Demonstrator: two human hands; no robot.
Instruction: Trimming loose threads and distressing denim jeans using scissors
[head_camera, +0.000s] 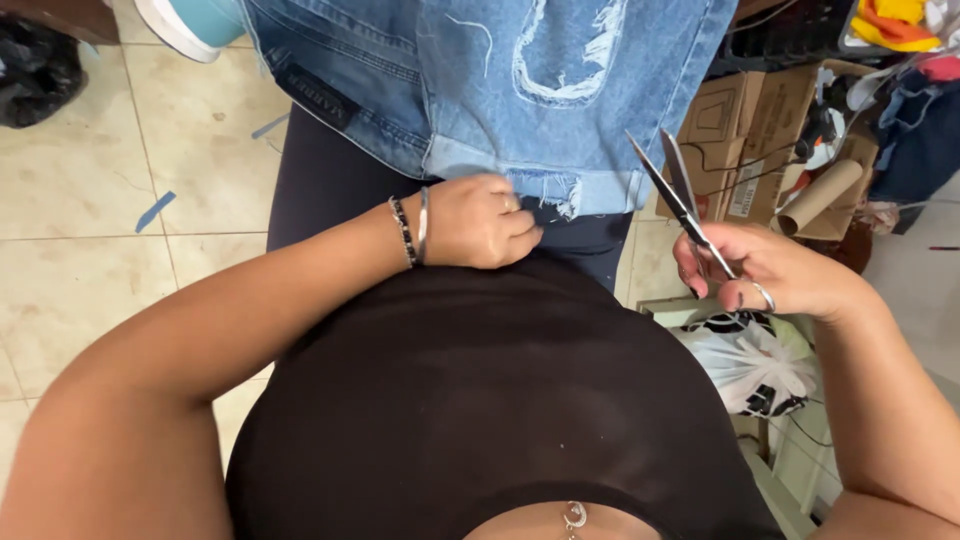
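A pair of distressed blue denim shorts (500, 90) lies across my lap, its frayed hem toward me. My left hand (480, 222), with bracelets at the wrist, is closed on the frayed hem edge near the middle. My right hand (770, 275) is off to the right of the denim and holds a pair of metal scissors (675, 190) by the handles. The blades are slightly apart and point up and away, clear of the cloth.
Cardboard boxes (745, 130) and a cardboard tube (820, 195) stand at the right with piled clothes (900, 30) behind. A white plastic bag (750, 365) lies below my right hand. Beige floor tiles (90, 200) spread to the left, a black bag (35, 65) in the corner.
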